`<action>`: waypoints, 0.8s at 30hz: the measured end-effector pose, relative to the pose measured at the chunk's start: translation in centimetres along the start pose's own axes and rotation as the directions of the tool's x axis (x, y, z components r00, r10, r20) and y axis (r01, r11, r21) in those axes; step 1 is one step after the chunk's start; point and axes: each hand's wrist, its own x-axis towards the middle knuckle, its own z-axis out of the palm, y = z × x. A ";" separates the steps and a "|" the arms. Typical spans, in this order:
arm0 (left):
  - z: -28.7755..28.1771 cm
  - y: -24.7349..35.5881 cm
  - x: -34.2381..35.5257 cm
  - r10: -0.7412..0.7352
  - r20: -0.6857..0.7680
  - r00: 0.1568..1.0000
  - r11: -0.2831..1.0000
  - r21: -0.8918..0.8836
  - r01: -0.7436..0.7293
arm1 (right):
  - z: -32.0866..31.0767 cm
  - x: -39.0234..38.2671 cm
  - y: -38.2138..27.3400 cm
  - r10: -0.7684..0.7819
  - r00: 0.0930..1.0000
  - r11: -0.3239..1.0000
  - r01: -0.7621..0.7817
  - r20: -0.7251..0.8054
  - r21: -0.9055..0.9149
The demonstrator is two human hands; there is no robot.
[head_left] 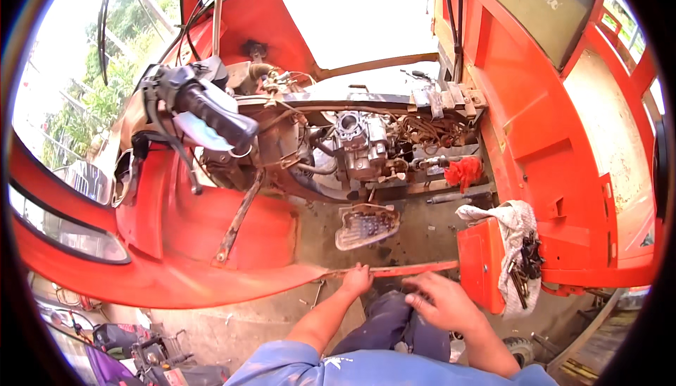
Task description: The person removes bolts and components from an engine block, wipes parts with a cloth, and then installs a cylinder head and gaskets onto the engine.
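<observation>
Left hand [358, 280], lower centre of the frame: fingers closed over the edge of the red sill [415, 269], which runs across the lower centre. Right hand [442, 303], right of it: half open, fingers bent and spread, nothing seen in its grip; contact with the sill cannot be told. Cab floor [317, 238], centre: dull brown, with dark stains and loose bits. The metal pedal [367, 227] stands above it, below the exposed engine [362, 146]. Red panel [232, 220], left of centre: paint bright, a rusty bar [241, 217] slanting across. Handlebar grip [215, 115], upper left, black. Red cloth [463, 172] lies right of the engine. Box [481, 263], right of centre: red, a white rag [520, 220] draped over it, dark tools [524, 266] against the rag. Ground [246, 322], lower left: pale; assorted parts [158, 351] beyond. A tyre [520, 349] shows at lower right. Greenery [74, 118] appears outside, upper left.
</observation>
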 end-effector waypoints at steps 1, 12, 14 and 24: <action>-1.2 0.3 -1.5 -0.006 0.051 0.999 0.995 -0.099 0.011 | -1.1 -0.5 -1.7 0.067 0.998 0.996 -0.067 0.003 0.062; -3.0 -8.2 -32.2 -0.693 0.251 0.676 0.596 -0.327 0.733 | -4.4 1.1 -14.1 -0.146 0.956 0.985 0.118 0.255 0.124; -1.8 -8.4 -40.0 -0.815 0.251 0.522 0.403 -0.403 0.822 | -3.3 4.0 -16.1 -0.198 0.941 0.979 0.175 0.275 0.107; 13.4 3.0 -62.7 -0.874 0.478 0.092 -0.303 -0.682 0.665 | 10.1 13.5 -23.0 -0.259 0.944 0.821 0.105 0.202 0.561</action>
